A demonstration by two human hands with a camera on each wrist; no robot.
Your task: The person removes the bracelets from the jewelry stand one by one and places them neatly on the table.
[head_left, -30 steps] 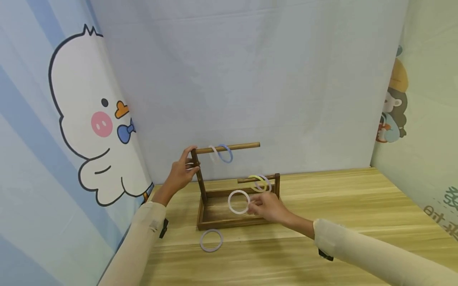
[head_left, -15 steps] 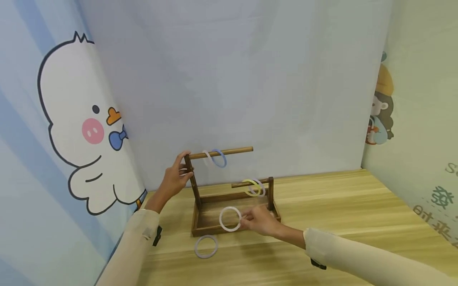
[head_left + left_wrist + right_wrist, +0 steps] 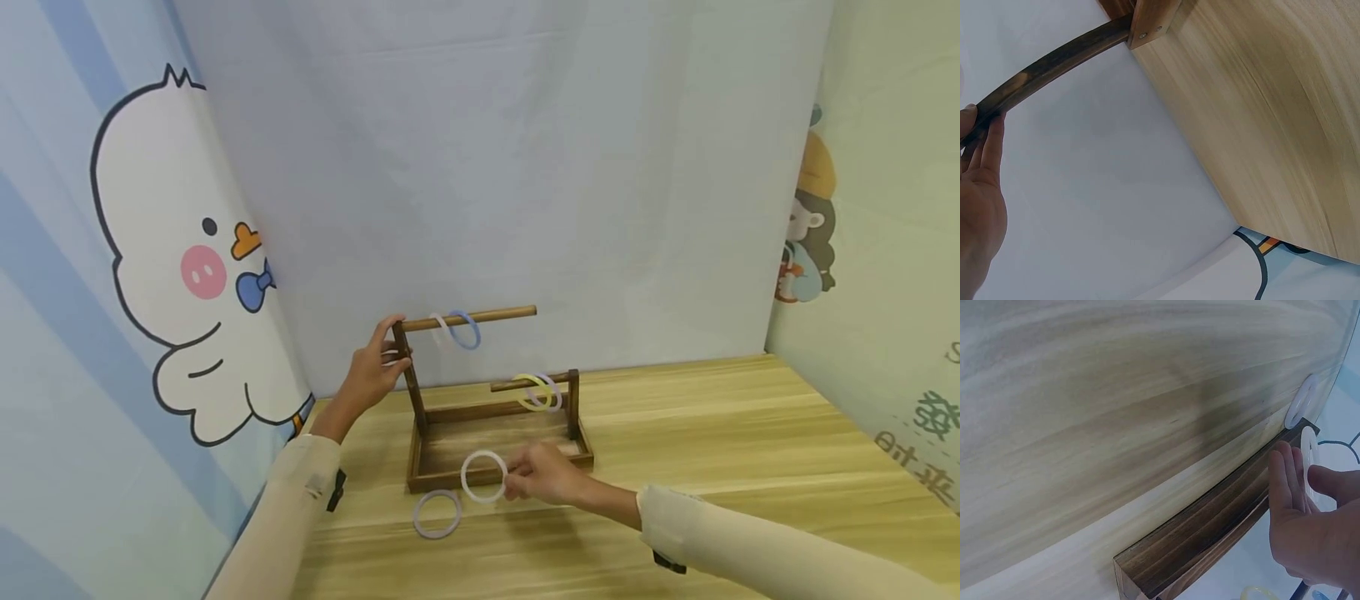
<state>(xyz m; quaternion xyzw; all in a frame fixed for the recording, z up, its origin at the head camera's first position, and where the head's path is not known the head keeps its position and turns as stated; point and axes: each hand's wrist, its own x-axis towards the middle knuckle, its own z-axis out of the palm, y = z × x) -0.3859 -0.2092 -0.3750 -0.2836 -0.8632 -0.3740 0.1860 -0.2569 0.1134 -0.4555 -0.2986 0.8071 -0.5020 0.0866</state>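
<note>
My left hand (image 3: 375, 371) grips the top of the tall post of a dark wooden rack (image 3: 501, 478); the left wrist view shows thumb and fingers on either side of that post (image 3: 1054, 61). My right hand (image 3: 546, 475) pinches a white ring (image 3: 484, 501) by its right side, in front of the rack's tray edge. Below and left of it, a pale purple ring (image 3: 437, 535) lies on the table. A pinkish-white ring (image 3: 437, 336) and a blue ring (image 3: 477, 340) hang from the upper bar. From the lower bar hang a yellow ring (image 3: 531, 407) and a pale purple one (image 3: 557, 398).
The rack stands on a wood-grain table (image 3: 675, 433). Behind it hangs a plain grey-white cloth (image 3: 562, 167). Printed cloths flank the table, with a cartoon bird (image 3: 165, 167) at left and a cartoon figure (image 3: 813, 225) at right.
My right hand has lowered the white ring from over the tray toward the tray's front edge, nearer the loose purple ring. The left hand keeps its hold on the post.
</note>
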